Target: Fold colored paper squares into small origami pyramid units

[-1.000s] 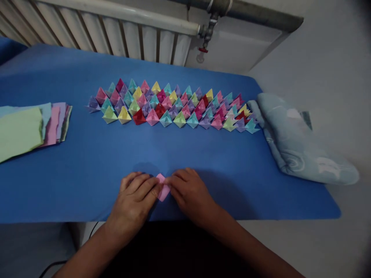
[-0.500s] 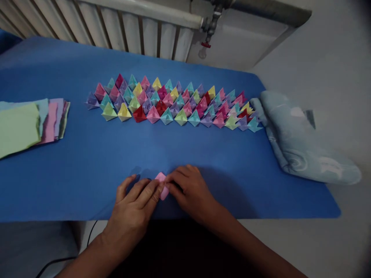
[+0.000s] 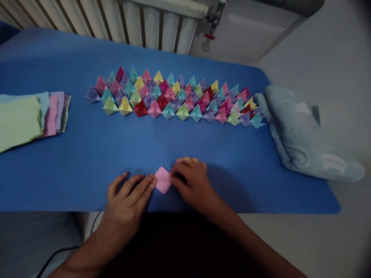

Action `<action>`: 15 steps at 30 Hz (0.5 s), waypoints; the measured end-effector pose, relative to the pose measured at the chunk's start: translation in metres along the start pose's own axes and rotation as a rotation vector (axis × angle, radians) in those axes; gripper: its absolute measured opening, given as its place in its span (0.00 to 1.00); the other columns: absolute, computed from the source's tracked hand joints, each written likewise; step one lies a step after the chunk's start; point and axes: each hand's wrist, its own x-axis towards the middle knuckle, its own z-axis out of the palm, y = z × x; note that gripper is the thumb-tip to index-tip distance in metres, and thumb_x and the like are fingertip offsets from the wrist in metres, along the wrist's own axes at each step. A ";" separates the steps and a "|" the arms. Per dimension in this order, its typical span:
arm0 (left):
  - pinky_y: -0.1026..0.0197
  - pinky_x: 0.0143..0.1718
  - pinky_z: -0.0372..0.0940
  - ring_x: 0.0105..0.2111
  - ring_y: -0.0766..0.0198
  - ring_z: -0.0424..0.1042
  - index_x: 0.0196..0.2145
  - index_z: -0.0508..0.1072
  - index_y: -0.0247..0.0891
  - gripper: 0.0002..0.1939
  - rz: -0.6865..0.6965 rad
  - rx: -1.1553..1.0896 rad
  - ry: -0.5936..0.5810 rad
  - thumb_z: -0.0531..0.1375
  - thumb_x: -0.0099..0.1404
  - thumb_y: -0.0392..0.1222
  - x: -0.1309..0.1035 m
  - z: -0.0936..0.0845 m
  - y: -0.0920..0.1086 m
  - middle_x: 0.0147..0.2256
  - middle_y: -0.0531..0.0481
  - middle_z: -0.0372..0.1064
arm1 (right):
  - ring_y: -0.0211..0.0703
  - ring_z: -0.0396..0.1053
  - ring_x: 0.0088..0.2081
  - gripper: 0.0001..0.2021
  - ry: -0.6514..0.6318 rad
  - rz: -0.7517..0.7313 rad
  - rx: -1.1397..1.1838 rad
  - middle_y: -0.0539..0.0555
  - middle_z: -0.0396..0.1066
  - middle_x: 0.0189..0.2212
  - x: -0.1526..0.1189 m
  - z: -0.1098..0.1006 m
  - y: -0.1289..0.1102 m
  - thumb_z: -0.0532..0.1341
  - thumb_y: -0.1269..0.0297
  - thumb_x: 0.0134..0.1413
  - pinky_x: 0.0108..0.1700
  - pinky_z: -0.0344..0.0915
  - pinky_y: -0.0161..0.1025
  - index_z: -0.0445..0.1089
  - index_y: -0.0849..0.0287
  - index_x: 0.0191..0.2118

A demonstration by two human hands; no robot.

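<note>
A small pink folded paper [image 3: 163, 181], diamond-shaped, lies flat on the blue table near its front edge. My left hand [image 3: 130, 197] grips its left corner between thumb and forefinger, with the other fingers spread over the tabletop. At the right corner, my right hand [image 3: 193, 181] pinches the paper between thumb and forefinger, its other fingers curled. Beyond both hands stand several rows of small folded paper boats [image 3: 168, 112] in pink, teal, purple, yellow, green and red.
Stacked coloured paper sheets [image 3: 20, 123] lie at the left of the blue table [image 3: 116, 143]. A rolled light-blue cloth [image 3: 307, 135] rests at the right end. Behind the table are a white radiator [image 3: 150, 29] and a red valve handle [image 3: 210, 36]. A black cable [image 3: 58, 253] hangs below the front edge.
My hands have moved apart to opposite corners of the pink paper, and more of its face shows. The whole view has shifted slightly.
</note>
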 end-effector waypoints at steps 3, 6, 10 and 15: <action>0.44 0.55 0.52 0.49 0.52 0.68 0.61 0.61 0.38 0.27 0.017 0.022 -0.002 0.48 0.65 0.26 -0.006 0.000 0.000 0.55 0.47 0.69 | 0.41 0.63 0.40 0.05 0.028 0.015 -0.002 0.48 0.70 0.35 0.000 0.001 0.001 0.61 0.74 0.53 0.41 0.49 0.42 0.70 0.56 0.31; 0.43 0.53 0.53 0.48 0.51 0.69 0.57 0.65 0.37 0.24 -0.012 0.046 0.014 0.48 0.65 0.27 -0.002 -0.004 0.003 0.52 0.45 0.71 | 0.42 0.63 0.40 0.05 0.040 0.008 -0.025 0.49 0.70 0.36 -0.001 0.000 0.002 0.60 0.73 0.53 0.41 0.50 0.42 0.69 0.56 0.31; 0.48 0.47 0.59 0.43 0.54 0.69 0.47 0.72 0.37 0.14 -0.040 -0.027 -0.045 0.51 0.67 0.33 0.029 -0.009 0.004 0.47 0.44 0.73 | 0.43 0.63 0.40 0.04 0.030 0.018 -0.041 0.49 0.70 0.36 -0.001 0.000 0.000 0.60 0.72 0.53 0.40 0.50 0.42 0.67 0.56 0.31; 0.52 0.38 0.62 0.38 0.55 0.69 0.41 0.73 0.39 0.11 0.047 -0.122 -0.281 0.53 0.64 0.35 0.082 -0.010 -0.006 0.40 0.46 0.73 | 0.45 0.64 0.40 0.03 0.091 0.052 0.005 0.49 0.71 0.36 -0.002 0.003 0.002 0.60 0.70 0.51 0.42 0.51 0.43 0.66 0.56 0.32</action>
